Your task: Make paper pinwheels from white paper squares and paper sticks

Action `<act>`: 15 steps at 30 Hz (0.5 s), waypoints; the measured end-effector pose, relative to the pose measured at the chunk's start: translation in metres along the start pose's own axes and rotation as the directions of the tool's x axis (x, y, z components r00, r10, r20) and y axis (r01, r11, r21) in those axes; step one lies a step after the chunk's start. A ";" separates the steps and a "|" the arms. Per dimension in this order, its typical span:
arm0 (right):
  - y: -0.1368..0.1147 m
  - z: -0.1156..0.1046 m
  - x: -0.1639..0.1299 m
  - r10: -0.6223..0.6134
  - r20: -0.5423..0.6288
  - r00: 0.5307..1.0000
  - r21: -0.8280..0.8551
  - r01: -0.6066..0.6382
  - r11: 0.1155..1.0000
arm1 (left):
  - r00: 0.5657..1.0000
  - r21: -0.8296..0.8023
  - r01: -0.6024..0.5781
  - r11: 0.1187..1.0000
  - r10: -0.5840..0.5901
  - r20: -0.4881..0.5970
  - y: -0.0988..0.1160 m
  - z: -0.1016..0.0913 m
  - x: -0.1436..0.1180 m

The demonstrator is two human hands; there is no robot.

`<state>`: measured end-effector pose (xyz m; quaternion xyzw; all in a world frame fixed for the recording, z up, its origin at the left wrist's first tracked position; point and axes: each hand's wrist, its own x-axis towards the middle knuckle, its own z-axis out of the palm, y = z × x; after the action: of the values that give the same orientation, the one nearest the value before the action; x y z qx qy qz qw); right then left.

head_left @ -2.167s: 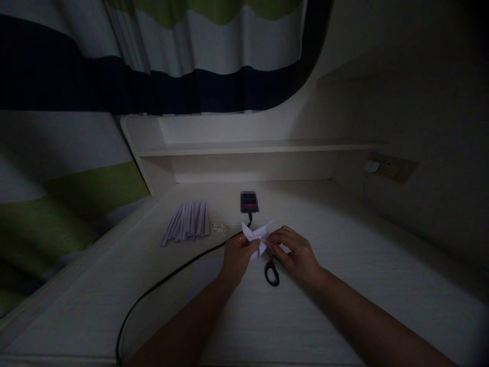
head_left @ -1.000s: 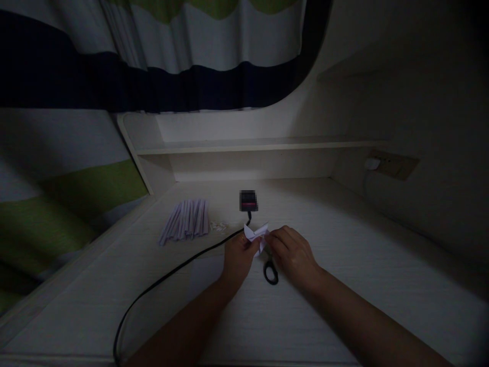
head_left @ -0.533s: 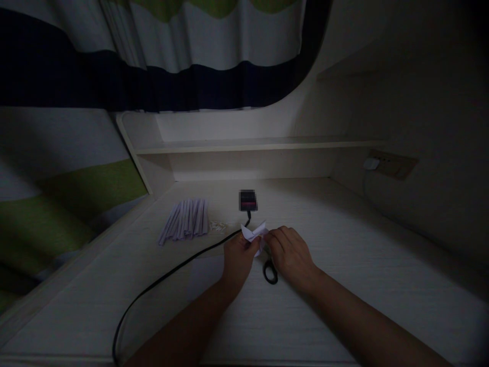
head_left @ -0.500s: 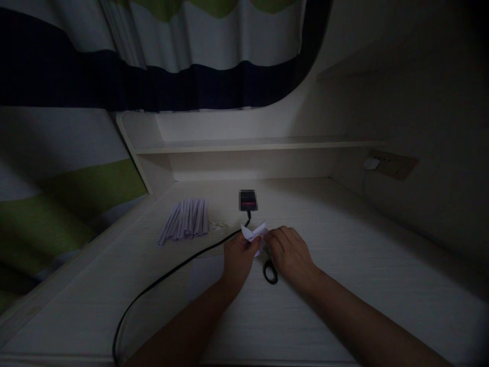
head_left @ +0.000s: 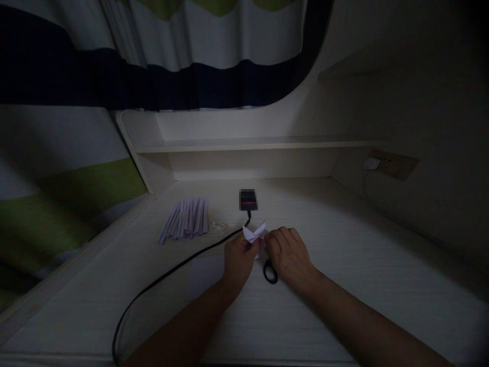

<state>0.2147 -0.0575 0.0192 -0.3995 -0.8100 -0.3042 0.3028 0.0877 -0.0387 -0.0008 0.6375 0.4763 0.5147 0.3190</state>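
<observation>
A folded piece of pale paper shaped like a pinwheel [head_left: 252, 233], with pointed corners sticking up, is pinched in my left hand [head_left: 239, 260]. My right hand [head_left: 288, 252] is closed at the paper's right side, its fingertips meeting the middle of the folds. Something small and pale shows at those fingertips, too small to make out. Just below the right hand lies a black loop handle [head_left: 270, 271], seemingly of scissors, the rest hidden under the hand. A flat pale sheet of paper [head_left: 206, 275] lies left of my left wrist, partly covered by it.
Several rolled paper sticks [head_left: 185, 218] lie in a bunch at left, beside a small heap of short white pieces [head_left: 218, 225]. A black cable [head_left: 168, 275] curves across the white desk [head_left: 344, 239] to a small blurred dark device [head_left: 248, 199]. A shelf [head_left: 260, 145] runs behind.
The paper has tilted slightly in my left hand, and my right fingertips have shifted a little at its folds. Everything else lies as before.
</observation>
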 end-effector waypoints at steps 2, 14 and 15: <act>0.000 0.001 0.000 0.006 0.005 1.000 -0.023 -0.006 1.000 | 1.000 0.012 -0.005 1.000 0.005 0.006 -0.001 0.000 0.000; -0.004 0.006 0.000 0.091 0.083 0.992 -0.050 -0.088 0.995 | 0.998 0.134 -0.064 0.989 0.061 0.029 0.002 -0.002 -0.003; -0.005 0.006 0.000 0.097 0.083 0.992 -0.054 -0.093 0.994 | 0.998 0.138 -0.065 0.988 0.061 0.029 0.003 -0.002 -0.003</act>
<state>0.2095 -0.0555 0.0141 -0.4577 -0.7944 -0.2924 0.2718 0.0866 -0.0427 0.0009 0.6792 0.4867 0.4822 0.2633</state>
